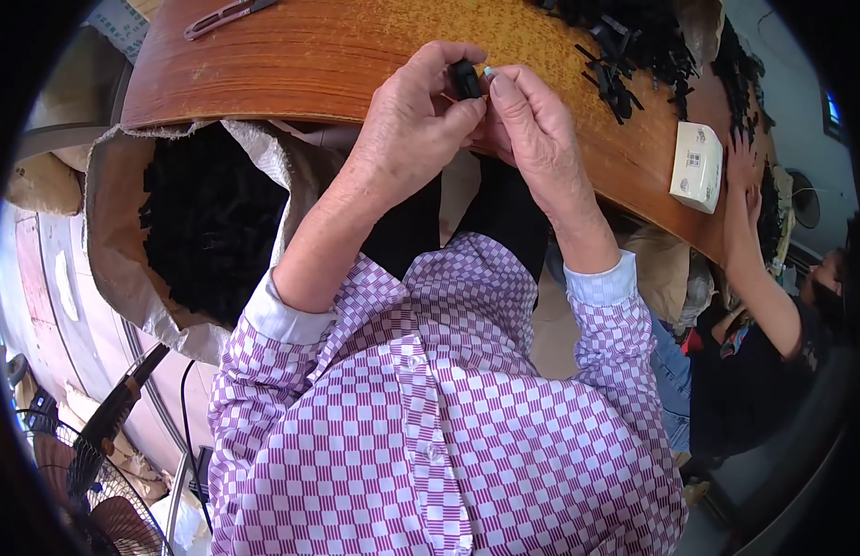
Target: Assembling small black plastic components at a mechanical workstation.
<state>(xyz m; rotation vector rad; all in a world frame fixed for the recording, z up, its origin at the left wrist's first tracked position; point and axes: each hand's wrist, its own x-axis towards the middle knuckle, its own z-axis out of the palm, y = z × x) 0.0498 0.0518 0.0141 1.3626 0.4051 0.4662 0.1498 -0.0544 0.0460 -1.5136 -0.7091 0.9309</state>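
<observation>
My left hand point(411, 120) is closed, pinching a small black piece point(464, 81) between thumb and fingers over the table's near edge. Right beside it, my right hand point(536, 120) is closed too, its thumb and forefinger pressed on a tiny pale-blue bit point(489, 72) close to the black piece. Most of that bit is hidden by the fingertips, so I cannot tell its kind. Both hands are raised close together, and the black piece's exact kind does not show.
An open woven sack point(110, 218) full of black pieces point(212, 218) stands left of my legs. On the wooden table point(291, 56) lie thread snips point(224, 17), a heap of black strips point(624, 56) and a tissue pack point(696, 167). A co-worker point(759, 352) reaches in at right; a fan point(96, 491) stands lower left.
</observation>
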